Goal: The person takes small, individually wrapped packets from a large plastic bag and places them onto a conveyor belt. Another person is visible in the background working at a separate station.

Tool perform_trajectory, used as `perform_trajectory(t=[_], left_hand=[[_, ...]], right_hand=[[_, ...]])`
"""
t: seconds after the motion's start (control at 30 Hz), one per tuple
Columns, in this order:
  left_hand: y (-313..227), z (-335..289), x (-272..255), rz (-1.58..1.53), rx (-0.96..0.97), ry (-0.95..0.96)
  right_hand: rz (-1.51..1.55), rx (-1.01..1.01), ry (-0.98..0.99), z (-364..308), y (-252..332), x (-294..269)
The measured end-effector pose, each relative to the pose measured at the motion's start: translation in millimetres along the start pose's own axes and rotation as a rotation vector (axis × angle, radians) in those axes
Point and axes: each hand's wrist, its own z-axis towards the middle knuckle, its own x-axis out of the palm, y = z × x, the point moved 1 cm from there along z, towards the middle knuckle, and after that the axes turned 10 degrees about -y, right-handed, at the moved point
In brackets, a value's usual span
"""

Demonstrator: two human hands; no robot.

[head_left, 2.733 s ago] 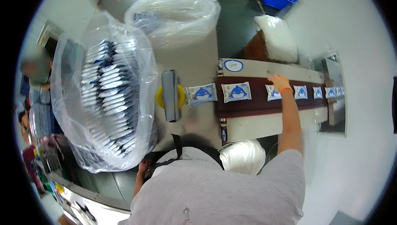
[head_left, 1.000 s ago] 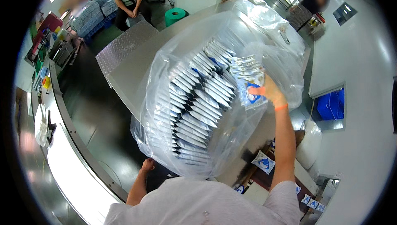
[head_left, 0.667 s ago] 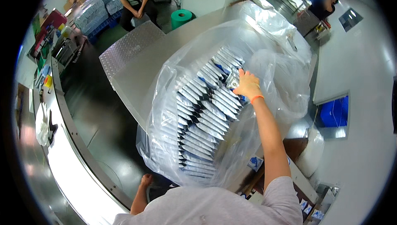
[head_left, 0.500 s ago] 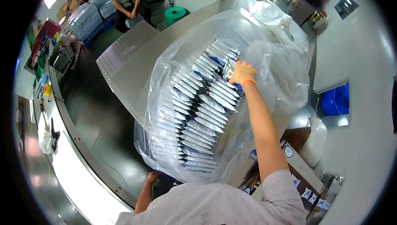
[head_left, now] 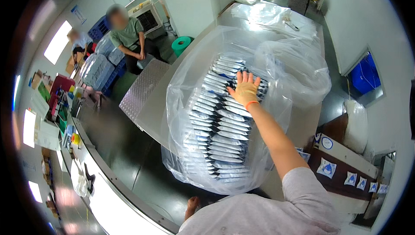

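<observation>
Rows of silver-and-blue packets (head_left: 231,129) stand on edge, packed side by side inside a large clear plastic bag (head_left: 181,84). The bag lies wide open on a metal table (head_left: 298,122). My right hand (head_left: 245,90) rests palm down on the packets toward the far end, fingers spread, with an orange band at the wrist. It covers part of the packets under it. Low in the view, beside my body near the bag's closest edge, is my left hand (head_left: 193,202); its fingers are too small and unclear to read.
At right a brown conveyor (head_left: 341,172) carries several small packets, beside a wall opening with a blue bin (head_left: 365,73). A green roll (head_left: 181,45) stands beyond the table. Two people sit at far left; another person stands at the far end. A curved counter (head_left: 116,187) runs along the left.
My right hand has gone from curled fingers beside a tilted packet to lying spread on the rows. That packet's printed face no longer shows. The whole view has shifted.
</observation>
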Motion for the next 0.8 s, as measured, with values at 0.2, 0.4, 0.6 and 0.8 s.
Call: perform_trajectory(t=[0.2, 0.4, 0.6, 0.8], left_hand=[[-34, 19, 18, 0.168, -0.023, 0.025], [-53, 42, 12, 0.469, 0.63, 0.244], [-44, 91, 34, 0.348, -0.024, 0.202], [-60, 119, 74, 0.439, -0.058, 0.331]], right_hand=[[0.043, 0.013, 0.079, -7, -27, 0], [0.774, -0.135, 0.182, -122, -28, -109], [0.746, 0.217, -0.274, -314, -119, -168], [0.558, 0.398, 0.388, -489, -184, -131]])
